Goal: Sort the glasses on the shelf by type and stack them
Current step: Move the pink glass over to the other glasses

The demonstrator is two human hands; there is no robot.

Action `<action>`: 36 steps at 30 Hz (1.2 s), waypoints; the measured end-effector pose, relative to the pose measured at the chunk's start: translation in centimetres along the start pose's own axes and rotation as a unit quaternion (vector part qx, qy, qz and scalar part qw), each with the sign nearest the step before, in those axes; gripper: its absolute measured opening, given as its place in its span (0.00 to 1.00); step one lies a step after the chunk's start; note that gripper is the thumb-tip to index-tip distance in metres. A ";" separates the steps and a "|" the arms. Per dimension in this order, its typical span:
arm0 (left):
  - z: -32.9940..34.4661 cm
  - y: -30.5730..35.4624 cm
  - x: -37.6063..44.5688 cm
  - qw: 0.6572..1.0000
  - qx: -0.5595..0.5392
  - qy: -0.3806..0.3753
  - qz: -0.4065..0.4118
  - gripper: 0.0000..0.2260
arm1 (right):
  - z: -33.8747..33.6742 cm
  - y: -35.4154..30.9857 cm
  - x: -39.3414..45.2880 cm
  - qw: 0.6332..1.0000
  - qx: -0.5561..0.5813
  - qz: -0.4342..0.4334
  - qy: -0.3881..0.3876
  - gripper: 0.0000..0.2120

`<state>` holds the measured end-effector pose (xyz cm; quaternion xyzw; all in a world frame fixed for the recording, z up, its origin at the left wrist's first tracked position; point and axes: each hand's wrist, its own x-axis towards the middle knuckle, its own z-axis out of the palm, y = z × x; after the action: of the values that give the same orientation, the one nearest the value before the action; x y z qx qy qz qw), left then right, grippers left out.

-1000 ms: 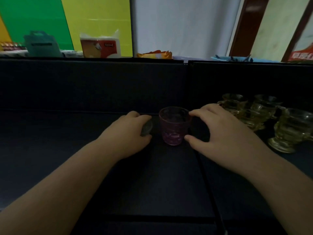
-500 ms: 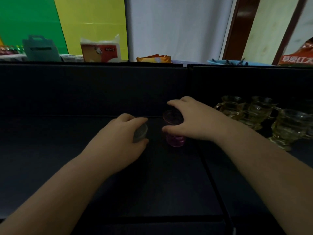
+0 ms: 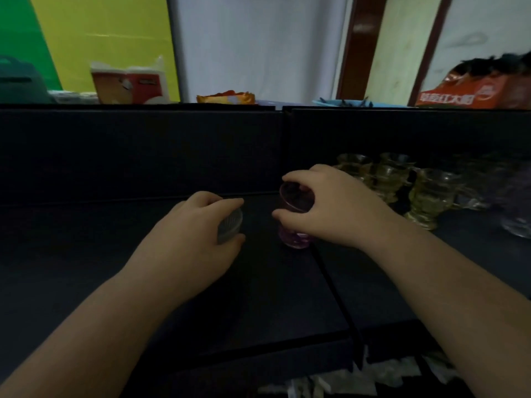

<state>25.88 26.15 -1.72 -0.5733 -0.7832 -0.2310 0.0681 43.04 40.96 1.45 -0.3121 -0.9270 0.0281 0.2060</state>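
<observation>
A small purple glass point(image 3: 294, 222) stands on the dark shelf point(image 3: 143, 282) near its middle. My right hand point(image 3: 336, 208) is closed around it from the right, fingers over the rim and thumb on its left side. A ribbed clear glass point(image 3: 230, 225) sits in my left hand point(image 3: 195, 239), which grips it just left of the purple glass. Several yellow handled glasses point(image 3: 425, 196) stand in a group at the right.
A clear glass point(image 3: 517, 225) sits at the far right edge. The shelf's black back wall point(image 3: 143, 150) rises behind the glasses. Boxes and bags point(image 3: 129, 84) lie on top behind it. Crumpled paper point(image 3: 359, 380) lies below the front edge.
My right hand moved from beside the purple glass onto it and now grips it over the rim. The left hand kept hold of the ribbed glass and turned it more into view.
</observation>
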 end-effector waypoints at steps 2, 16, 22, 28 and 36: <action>0.6 1.4 0.2 1.000 -0.008 0.005 0.020 0.28 | -1.1 0.9 -2.1 1.000 0.005 0.018 0.018 0.36; 5.8 19.2 1.1 0.984 -0.078 -0.022 0.157 0.26 | -10.4 14.3 -17.8 0.985 -0.007 0.148 0.094 0.34; 8.9 29.8 0.9 0.980 -0.091 -0.032 0.173 0.26 | -14.5 22.3 -24.1 0.980 -0.024 0.174 0.096 0.36; 12.2 39.4 0.8 0.981 -0.098 -0.049 0.162 0.27 | -17.3 30.4 -28.8 0.981 -0.022 0.168 0.088 0.34; 15.7 46.5 2.4 0.980 -0.090 -0.059 0.168 0.27 | -19.7 39.4 -29.7 0.980 -0.010 0.173 0.097 0.36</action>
<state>70.82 46.15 -1.53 -0.7132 -0.6541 -0.2517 0.0081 94.67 53.59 1.53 -0.4712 -0.8346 0.0235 0.2843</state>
